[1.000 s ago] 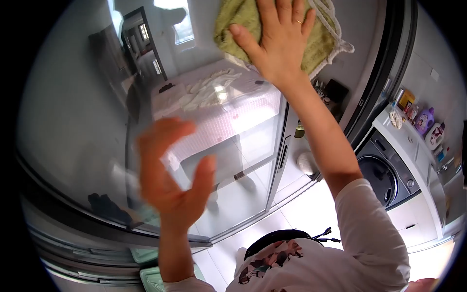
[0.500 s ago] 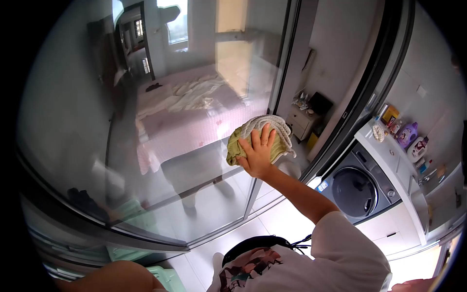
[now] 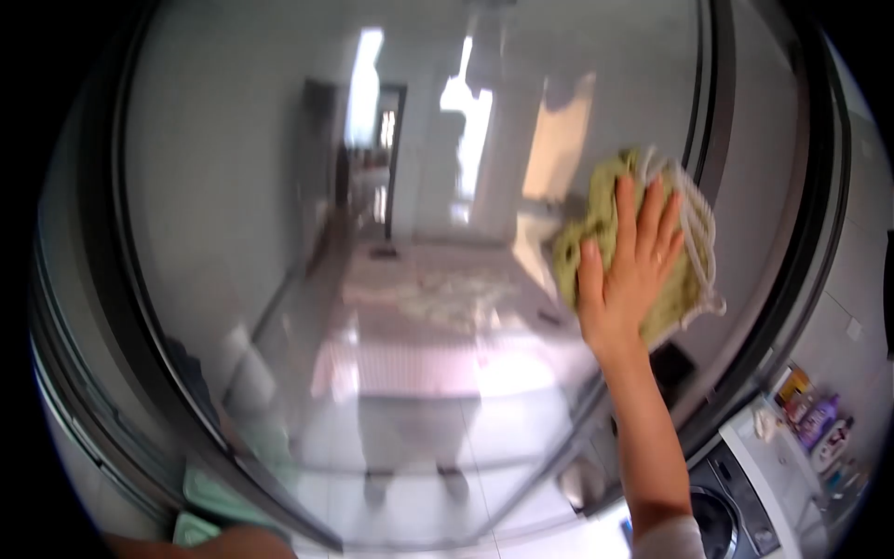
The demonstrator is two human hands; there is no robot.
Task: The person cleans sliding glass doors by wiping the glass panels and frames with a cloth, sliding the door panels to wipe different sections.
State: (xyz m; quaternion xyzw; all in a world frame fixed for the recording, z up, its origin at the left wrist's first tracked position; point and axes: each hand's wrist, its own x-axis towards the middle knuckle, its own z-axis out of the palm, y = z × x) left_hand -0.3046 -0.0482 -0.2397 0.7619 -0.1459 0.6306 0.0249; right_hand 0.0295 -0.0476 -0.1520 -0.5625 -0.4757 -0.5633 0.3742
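Observation:
My right hand point(image 3: 631, 270) lies flat with its fingers spread on a yellow-green cloth point(image 3: 596, 224) with a pale edge. The cloth is pressed against a large glass door panel point(image 3: 242, 186), near its right frame. A ring shows on one finger. Only part of my left arm is visible at the bottom left; the left hand itself is out of the picture. A bed with pink covers point(image 3: 428, 368) shows in the glass, blurred, with reflections over it.
At the lower right stand a washing machine point(image 3: 715, 522) and a white counter point(image 3: 768, 452) with a purple bottle point(image 3: 817, 419) and other bottles. A dark door frame point(image 3: 792, 270) curves down the right side. Green plastic items point(image 3: 219, 489) are at the lower left.
The view has tilted up. My right hand and the cloth have moved from low on the glass to higher up along its right side. My left hand has left the view since the earliest frame.

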